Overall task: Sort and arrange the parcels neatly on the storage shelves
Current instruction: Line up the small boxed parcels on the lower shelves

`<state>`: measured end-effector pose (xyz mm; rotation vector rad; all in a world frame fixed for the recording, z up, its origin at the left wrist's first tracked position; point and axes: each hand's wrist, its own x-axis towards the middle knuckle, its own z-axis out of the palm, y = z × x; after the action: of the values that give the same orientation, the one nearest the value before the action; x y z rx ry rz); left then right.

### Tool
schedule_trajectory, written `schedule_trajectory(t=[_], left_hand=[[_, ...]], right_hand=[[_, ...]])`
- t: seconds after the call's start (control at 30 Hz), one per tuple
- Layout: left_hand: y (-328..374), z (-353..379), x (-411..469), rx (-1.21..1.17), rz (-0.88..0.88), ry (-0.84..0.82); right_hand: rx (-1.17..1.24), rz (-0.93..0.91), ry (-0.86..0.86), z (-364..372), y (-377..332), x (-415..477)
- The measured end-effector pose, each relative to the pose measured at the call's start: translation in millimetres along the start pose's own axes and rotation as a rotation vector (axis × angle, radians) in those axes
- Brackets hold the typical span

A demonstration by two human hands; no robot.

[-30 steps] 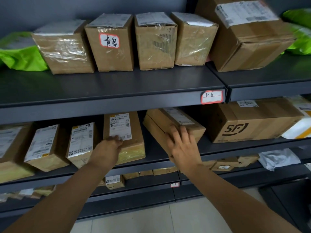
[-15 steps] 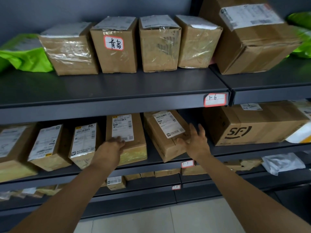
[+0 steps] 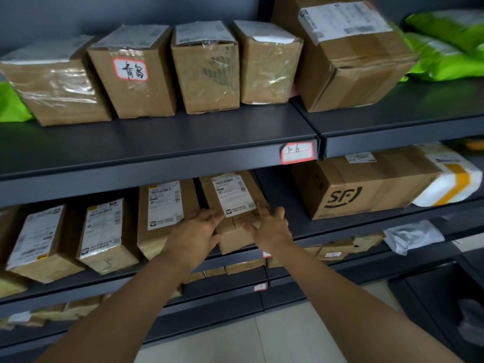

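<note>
1. the long cardboard parcel (image 3: pixel 233 195) is found on the middle shelf (image 3: pixel 340 231) between both hands: the left hand (image 3: pixel 196 229) is pressed flat against its left side, and its right front corner is gripped by the right hand (image 3: pixel 269 226).
2. a labelled parcel (image 3: pixel 167 205) is seen just beside it on the left.
3. an sf box (image 3: pixel 366 189) is set apart on the right.

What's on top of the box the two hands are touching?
A white label lies on the box. The left hand and right hand cover part of its front end.
</note>
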<state>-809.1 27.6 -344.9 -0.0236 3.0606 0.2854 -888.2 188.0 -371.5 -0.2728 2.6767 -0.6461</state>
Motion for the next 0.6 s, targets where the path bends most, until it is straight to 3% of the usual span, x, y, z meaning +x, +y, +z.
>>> schedule_trajectory(t=[0.13,0.4,0.6], left_hand=[[8.8,3.9,21.3,0.019,0.016,-0.101],[5.5,-7.2,29.4,0.076,0.053,-0.151],[43.1,-5.3,36.4,0.122,0.229,-0.101]], right_hand=[[0.076,-0.037,-0.033,-8.6,15.2,-5.5],[0.079,0.073,0.117,-66.1,60.9,-24.3],[0.029,0.210,0.145,-99.5,103.4,-34.5]])
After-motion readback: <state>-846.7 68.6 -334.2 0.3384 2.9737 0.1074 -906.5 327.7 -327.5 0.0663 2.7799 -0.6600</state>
